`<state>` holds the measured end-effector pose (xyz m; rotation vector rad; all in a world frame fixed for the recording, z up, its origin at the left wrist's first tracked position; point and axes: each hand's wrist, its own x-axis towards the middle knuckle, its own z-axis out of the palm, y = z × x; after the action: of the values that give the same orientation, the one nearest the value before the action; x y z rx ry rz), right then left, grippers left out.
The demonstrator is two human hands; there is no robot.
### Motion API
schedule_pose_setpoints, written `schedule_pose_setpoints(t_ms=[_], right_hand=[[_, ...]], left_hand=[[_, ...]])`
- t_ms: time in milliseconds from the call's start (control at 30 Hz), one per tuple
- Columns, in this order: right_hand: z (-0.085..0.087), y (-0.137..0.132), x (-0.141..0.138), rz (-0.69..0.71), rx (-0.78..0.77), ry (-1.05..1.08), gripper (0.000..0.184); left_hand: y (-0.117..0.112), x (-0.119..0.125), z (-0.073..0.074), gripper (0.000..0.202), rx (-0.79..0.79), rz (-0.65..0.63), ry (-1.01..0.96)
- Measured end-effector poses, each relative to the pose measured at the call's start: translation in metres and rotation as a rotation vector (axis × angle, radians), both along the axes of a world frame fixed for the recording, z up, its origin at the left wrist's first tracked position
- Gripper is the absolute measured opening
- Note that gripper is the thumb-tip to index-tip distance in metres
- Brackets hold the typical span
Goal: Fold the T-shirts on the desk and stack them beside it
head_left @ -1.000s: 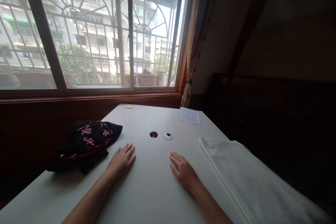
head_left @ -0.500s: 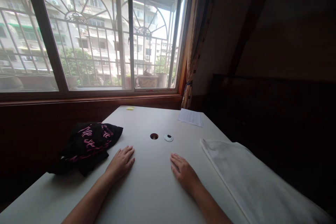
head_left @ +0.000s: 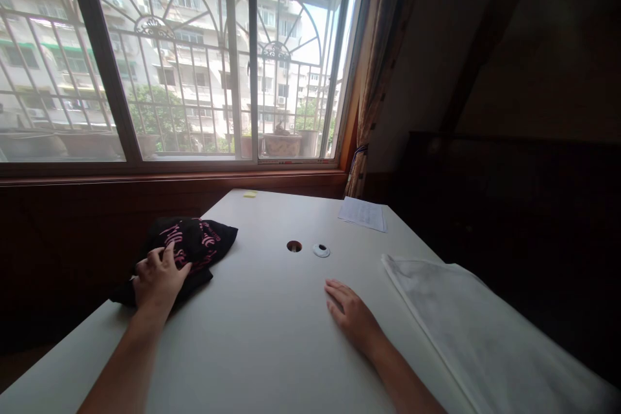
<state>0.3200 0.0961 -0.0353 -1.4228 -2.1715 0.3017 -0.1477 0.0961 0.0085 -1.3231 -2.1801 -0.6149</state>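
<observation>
Black cloth bundle with pink lettering (head_left: 201, 246) lies crumpled at the left of the smooth white table (head_left: 262, 336), probably light, limp and hard to damage. The left hand (head_left: 160, 276) arches over it, fingers parted; I can't tell whether they pinch any fabric. Its pointed right corner looks easiest to grasp. The right hand (head_left: 355, 318) lies flat, holding nothing.

Pink-lettered black cloth (head_left: 196, 246), perhaps a garment, lies crumpled on the white table (head_left: 252, 343)
</observation>
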Motion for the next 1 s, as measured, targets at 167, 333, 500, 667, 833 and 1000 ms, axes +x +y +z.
schedule_pose_setpoints(t_ms=[167,333,500,667,833,1000], right_hand=[[0.002,-0.002,0.000,0.025,-0.001,-0.011,0.044],[0.004,0.000,0.000,0.049,-0.011,-0.005,0.041],[0.003,0.000,0.001,0.047,-0.008,-0.019,0.041],[-0.004,-0.001,0.004,0.039,0.024,-0.024,0.051],[-0.008,-0.005,-0.001,0.159,0.115,0.124,0.085],[0.007,-0.014,-0.015,0.255,0.102,0.196,0.056]], left_hand=[[0.005,-0.020,-0.006,0.029,-0.070,0.017,0.043],[0.011,-0.008,0.000,0.022,0.270,-0.185,0.115],[0.008,0.038,0.010,0.013,0.468,-0.562,0.061],[-0.012,0.102,0.009,0.006,0.476,-1.007,0.122],[-0.052,0.169,0.009,0.013,0.079,-1.503,-0.032],[-0.077,0.208,0.015,0.030,-0.319,-1.768,-0.118]])
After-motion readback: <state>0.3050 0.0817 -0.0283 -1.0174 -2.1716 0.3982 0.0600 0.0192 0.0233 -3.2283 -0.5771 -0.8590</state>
